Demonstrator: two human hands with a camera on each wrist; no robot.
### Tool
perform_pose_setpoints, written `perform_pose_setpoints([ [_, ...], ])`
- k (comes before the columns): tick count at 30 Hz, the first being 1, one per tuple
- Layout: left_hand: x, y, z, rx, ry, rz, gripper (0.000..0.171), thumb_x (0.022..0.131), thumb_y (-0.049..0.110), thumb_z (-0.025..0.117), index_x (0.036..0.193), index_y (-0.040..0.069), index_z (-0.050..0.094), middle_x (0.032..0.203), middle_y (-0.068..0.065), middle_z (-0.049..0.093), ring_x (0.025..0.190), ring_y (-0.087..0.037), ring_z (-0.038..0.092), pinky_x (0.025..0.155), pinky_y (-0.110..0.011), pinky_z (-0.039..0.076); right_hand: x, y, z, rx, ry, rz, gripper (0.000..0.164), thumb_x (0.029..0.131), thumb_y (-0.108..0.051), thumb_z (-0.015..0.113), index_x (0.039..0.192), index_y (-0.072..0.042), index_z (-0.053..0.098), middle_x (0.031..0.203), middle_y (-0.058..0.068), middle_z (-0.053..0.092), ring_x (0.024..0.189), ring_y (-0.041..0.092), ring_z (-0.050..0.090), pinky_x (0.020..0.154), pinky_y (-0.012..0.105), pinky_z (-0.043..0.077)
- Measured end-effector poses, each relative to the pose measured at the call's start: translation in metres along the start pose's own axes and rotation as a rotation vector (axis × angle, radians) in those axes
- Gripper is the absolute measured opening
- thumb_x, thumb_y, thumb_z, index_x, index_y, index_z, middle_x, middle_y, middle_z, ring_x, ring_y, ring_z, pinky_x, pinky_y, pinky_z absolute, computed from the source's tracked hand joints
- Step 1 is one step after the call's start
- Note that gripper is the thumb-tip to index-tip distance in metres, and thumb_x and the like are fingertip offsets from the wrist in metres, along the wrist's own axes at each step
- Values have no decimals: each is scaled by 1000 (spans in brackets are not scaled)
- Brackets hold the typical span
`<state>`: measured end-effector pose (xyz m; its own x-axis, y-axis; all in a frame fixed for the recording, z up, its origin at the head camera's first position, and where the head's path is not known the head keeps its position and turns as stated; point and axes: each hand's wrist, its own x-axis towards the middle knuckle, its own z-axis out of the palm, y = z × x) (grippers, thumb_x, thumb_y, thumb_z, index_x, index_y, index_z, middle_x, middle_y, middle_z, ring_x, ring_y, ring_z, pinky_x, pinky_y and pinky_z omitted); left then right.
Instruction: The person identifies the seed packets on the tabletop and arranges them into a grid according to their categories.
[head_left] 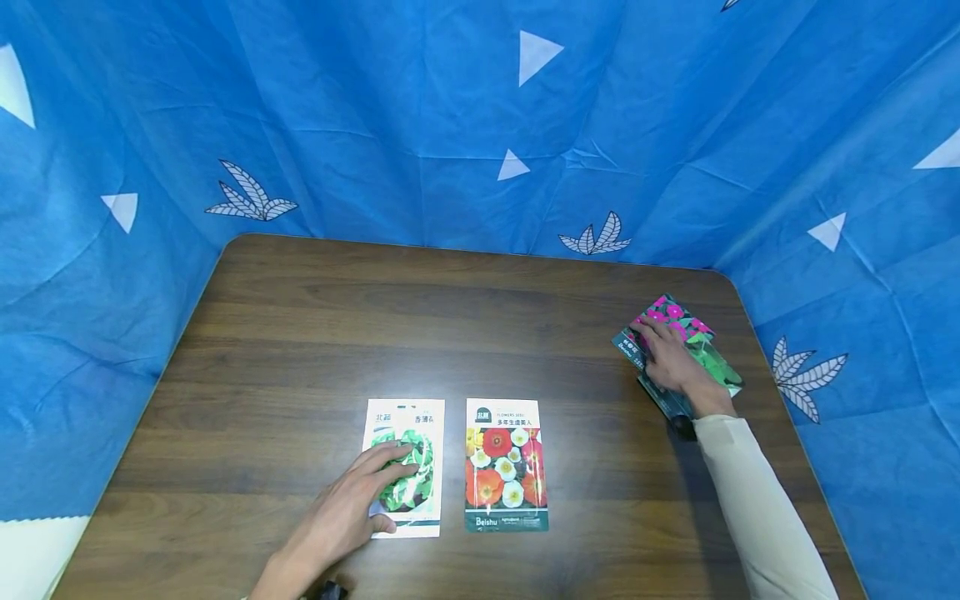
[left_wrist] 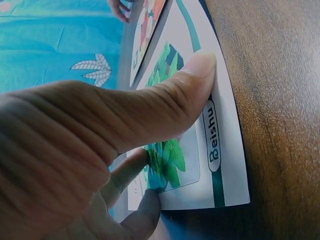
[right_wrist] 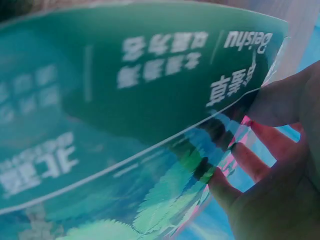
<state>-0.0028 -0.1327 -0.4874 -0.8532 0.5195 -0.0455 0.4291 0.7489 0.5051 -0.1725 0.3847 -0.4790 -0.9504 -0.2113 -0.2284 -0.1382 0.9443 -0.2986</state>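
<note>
A white seed packet [head_left: 424, 468] with green leaves lies front left of centre. Over it rests my left hand [head_left: 337, 512], its thumb [left_wrist: 200, 67] and fingertips touching the face of the packet. Just right of it is a flower seed packet [head_left: 506, 468] with red, orange and white blooms. At the table's right side, my right hand [head_left: 675, 367] is on two overlapping packets. Its fingers reach across the pink-flower packet [head_left: 672, 313]; the green-leaf packet [head_left: 716, 364] lies partly beneath the hand. In the right wrist view, the thumb [right_wrist: 280, 102] meets the green packet's edge.
The brown wooden table [head_left: 420, 333] bears these packets. Blue cloth [head_left: 450, 117] with white triangles and leaf prints hangs behind and along both sides. A dark object [head_left: 682, 427] sits at the right wrist.
</note>
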Motion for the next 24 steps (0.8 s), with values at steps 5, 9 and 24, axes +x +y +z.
perform_pose_setpoints([
  [5,0,-1,0,9,15,18,78,58,21,93,130,16,65,147,-3,53,138,-29,47,102,-47,53,-1,2,-1,-10,-32,-7,76,80,11,47,153,3,28,161,30,16,144,58,13,115,74,17],
  [9,0,0,-1,9,20,21,78,58,21,93,130,15,65,147,-3,53,138,-29,47,100,-46,54,-2,2,-1,-24,-36,-15,81,77,13,52,154,3,27,161,30,16,144,56,14,116,73,15],
  [24,-1,-2,1,4,25,26,77,58,21,93,129,15,65,147,-3,54,138,-29,47,104,-46,51,-7,-1,-4,-37,-93,77,100,73,10,65,159,-13,20,166,18,9,139,60,14,95,92,16],
])
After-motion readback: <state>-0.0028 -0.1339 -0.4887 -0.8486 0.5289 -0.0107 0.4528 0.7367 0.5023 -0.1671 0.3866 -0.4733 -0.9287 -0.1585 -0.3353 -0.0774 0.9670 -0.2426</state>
